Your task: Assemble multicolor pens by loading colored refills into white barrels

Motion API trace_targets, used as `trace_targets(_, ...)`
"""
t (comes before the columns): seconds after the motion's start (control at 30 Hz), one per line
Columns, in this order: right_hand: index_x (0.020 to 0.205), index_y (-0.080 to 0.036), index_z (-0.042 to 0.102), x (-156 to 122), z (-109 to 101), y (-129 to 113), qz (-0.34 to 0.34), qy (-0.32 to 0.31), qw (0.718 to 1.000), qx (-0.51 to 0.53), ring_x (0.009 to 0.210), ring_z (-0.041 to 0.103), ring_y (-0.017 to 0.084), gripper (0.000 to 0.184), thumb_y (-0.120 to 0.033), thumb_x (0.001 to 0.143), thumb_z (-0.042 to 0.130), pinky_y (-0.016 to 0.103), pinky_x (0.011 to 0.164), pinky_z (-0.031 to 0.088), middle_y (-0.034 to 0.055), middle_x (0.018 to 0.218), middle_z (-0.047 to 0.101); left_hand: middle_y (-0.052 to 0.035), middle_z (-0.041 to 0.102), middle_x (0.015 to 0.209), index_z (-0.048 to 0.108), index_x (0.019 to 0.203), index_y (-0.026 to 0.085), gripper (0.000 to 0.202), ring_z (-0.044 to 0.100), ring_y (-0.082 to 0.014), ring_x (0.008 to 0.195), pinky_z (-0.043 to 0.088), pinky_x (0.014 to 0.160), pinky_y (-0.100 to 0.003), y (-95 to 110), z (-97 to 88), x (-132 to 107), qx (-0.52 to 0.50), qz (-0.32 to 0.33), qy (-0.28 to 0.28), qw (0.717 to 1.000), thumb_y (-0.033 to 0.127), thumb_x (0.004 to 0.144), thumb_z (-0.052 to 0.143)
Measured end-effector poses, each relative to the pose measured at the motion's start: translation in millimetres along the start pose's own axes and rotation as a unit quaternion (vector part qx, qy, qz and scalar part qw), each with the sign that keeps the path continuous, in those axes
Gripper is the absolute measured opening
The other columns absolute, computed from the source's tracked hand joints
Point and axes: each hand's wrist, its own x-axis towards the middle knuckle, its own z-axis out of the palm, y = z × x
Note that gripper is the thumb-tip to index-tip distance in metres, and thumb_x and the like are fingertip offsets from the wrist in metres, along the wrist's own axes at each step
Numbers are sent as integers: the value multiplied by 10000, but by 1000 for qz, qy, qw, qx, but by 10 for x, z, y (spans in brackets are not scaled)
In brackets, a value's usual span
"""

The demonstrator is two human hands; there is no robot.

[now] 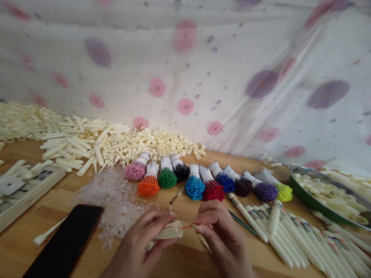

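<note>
My left hand (138, 245) is closed around a cream plastic pen barrel (169, 230) held sideways above the wooden table (29, 251). My right hand (221, 232) pinches a thin orange refill (187, 227) whose tip sits at the barrel's open end. Behind my hands lie several bundles of coloured refills (203, 183), from pink and orange on the left to lime green on the right. A row of assembled cream pens (290, 233) lies to the right of my right hand.
A black phone (59, 253) lies at the front left beside a heap of small clear plastic pieces (114, 201). Piles of cream pen parts (89, 144) line the back. A green-rimmed metal bowl (303, 195) of parts sits at right. A flowered cloth (200, 63) hangs behind.
</note>
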Motion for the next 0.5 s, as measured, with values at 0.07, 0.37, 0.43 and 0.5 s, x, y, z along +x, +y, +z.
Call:
trace_targets(0.07, 812, -228, 624, -36, 51, 8, -3, -14, 1000, 7, 705, 543, 121, 91, -253, 878, 566, 202, 644, 458, -3, 747, 564, 16, 628, 1049, 556, 1161, 351, 389, 614, -130, 984, 520, 806, -183, -11, 15, -14, 1, 1, 6, 1000, 140, 834, 552)
trace_targets(0.37, 957, -240, 644, -52, 80, 13, -15, -46, 999, 7, 696, 572, 123, 112, -253, 865, 583, 196, 617, 496, 21, 798, 587, 4, 635, 1050, 558, 1170, 337, 395, 622, -142, 975, 519, 830, -212, -40, 13, -12, 19, 16, 18, 1000, 134, 832, 545)
trace_targets(0.43, 968, -237, 645, -36, 43, 0, -20, -53, 998, 1, 694, 577, 126, 124, -225, 856, 591, 200, 609, 503, 25, 802, 591, -5, 638, 1059, 561, 1175, 330, 389, 625, -149, 977, 535, 800, -210, -46, 4, -17, 21, 16, 15, 1000, 140, 836, 536)
trace_targets(0.5, 947, -232, 651, -22, 13, -12, -20, -54, 998, -9, 705, 586, 130, 125, -186, 839, 608, 202, 609, 509, 25, 800, 598, -11, 640, 1068, 563, 1180, 327, 389, 626, -157, 981, 541, 799, -217, -57, -1, -24, 25, 19, 16, 999, 148, 835, 539)
